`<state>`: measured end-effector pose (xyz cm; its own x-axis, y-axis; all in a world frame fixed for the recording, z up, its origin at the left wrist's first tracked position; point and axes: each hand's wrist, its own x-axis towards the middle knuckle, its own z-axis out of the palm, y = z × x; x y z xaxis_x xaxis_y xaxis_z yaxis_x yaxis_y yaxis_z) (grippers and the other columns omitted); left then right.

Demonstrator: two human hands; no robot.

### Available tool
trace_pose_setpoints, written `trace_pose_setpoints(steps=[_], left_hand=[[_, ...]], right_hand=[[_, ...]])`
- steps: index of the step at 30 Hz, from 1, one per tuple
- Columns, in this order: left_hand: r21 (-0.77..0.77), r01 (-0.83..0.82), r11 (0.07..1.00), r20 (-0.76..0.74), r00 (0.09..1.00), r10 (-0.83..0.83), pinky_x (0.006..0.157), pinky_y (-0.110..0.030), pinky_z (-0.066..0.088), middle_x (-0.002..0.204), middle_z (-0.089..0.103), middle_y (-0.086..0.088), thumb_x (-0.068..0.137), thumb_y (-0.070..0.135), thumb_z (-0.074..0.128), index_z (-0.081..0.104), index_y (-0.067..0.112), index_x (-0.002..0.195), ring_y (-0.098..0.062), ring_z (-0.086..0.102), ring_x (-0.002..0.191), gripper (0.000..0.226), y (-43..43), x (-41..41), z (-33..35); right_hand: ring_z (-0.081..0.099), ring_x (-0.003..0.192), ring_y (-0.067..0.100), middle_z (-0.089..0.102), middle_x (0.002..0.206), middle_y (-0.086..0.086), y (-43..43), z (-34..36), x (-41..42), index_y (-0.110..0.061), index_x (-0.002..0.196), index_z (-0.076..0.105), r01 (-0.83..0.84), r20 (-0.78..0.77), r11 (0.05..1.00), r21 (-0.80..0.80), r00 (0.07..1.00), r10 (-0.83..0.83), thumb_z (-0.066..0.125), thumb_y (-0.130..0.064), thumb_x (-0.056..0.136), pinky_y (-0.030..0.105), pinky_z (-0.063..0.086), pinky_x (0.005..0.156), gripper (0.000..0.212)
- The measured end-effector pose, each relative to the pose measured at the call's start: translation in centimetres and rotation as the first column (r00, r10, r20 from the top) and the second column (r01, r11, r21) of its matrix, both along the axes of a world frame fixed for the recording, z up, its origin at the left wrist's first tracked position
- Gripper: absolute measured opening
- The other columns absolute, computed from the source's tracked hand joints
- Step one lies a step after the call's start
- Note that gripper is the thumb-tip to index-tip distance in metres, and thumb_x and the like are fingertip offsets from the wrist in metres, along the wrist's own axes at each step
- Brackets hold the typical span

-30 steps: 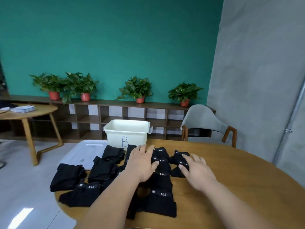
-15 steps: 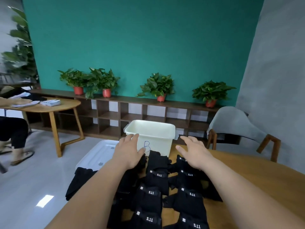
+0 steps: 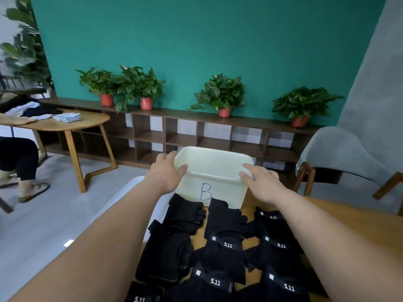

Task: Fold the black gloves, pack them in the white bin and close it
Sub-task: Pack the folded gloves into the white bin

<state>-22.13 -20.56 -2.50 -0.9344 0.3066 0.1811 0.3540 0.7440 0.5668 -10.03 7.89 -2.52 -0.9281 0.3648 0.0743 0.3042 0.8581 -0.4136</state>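
Up at the far edge of the surface (image 3: pixel 353 223), left hand (image 3: pixel 168 174) and right hand (image 3: pixel 260 185) grip the near rim of the white bin (image 3: pixel 226 192), so yanking it closer could plough up the black gloves (image 3: pixel 224 227) just in front

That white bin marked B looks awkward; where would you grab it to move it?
By the out-turned rim at its two near corners, one hand each, coming from the near side. The white bin is wide with smooth walls; the left hand and right hand hold it there.

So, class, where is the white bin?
Centre of the head view: the white bin stands behind the black gloves, left hand and right hand gripping its rim.
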Motion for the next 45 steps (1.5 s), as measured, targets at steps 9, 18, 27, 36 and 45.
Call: trace_pose_setpoints(steps=[9, 18, 27, 36, 45], left_hand=[[0.073, -0.009, 0.997, 0.034, 0.999, 0.007, 0.108, -0.045, 0.045, 0.164, 0.033, -0.011, 0.108, 0.051, 0.049, 0.025, 0.026, 0.166, -0.036, 0.055, 0.131, 0.068, 2.3, -1.5, -1.6], [0.226, -0.060, 0.972, -0.071, 0.994, 0.078, 0.098, -0.046, 0.058, 0.153, 0.050, -0.003, 0.097, 0.055, 0.063, 0.042, 0.028, 0.158, -0.029, 0.061, 0.122, 0.069, 2.2, 0.7, 1.2], [0.374, -0.056, 0.926, -0.103, 0.989, 0.102, 0.078, -0.046, 0.065, 0.125, 0.064, 0.000, 0.080, 0.066, 0.059, 0.058, 0.030, 0.144, -0.024, 0.070, 0.091, 0.073, 1.4, 7.9, 7.9], [0.192, -0.001, 0.981, -0.214, 0.976, 0.042, 0.076, -0.033, 0.046, 0.129, 0.043, -0.003, 0.096, 0.063, 0.060, 0.045, 0.027, 0.155, -0.026, 0.060, 0.090, 0.071, 2.6, 22.8, 9.5], [0.105, 0.145, 0.984, -0.259, 0.959, -0.114, 0.068, -0.032, 0.056, 0.128, 0.040, -0.001, 0.093, 0.076, 0.049, 0.048, 0.029, 0.149, -0.019, 0.063, 0.082, 0.073, 5.0, 35.5, 7.1]], right_hand=[[0.010, 0.161, 0.022, 0.014, 0.175, 0.001, 0.0, -2.0, -1.7, -0.024, 0.165, 0.029, 0.000, -0.069, 0.983, -0.182, 0.998, -0.012, 0.035, -0.055, 0.109, 0.043, 0.018, 0.126, 0.064], [0.025, 0.157, 0.022, 0.007, 0.175, -0.006, -0.2, -0.2, -0.5, -0.029, 0.166, 0.025, -0.012, -0.242, 0.970, -0.241, 0.969, -0.048, 0.038, -0.048, 0.110, 0.042, 0.026, 0.124, 0.061], [0.056, 0.120, 0.010, 0.003, 0.173, -0.020, -1.3, 6.7, 8.6, -0.031, 0.164, 0.027, -0.022, -0.460, 0.954, -0.300, 0.879, -0.124, 0.043, -0.034, 0.110, 0.025, 0.038, 0.084, 0.057], [0.029, 0.153, 0.011, 0.020, 0.170, -0.023, -1.0, 8.5, 24.1, -0.034, 0.160, 0.037, -0.001, -0.576, 0.943, -0.333, 0.792, -0.202, 0.055, -0.033, 0.104, 0.041, 0.036, 0.118, 0.059], [0.036, 0.150, 0.015, 0.039, 0.163, -0.014, 0.3, 6.1, 38.9, -0.034, 0.154, 0.049, 0.125, -0.575, 0.897, -0.424, 0.728, -0.373, 0.065, -0.032, 0.100, 0.035, 0.033, 0.114, 0.055]])
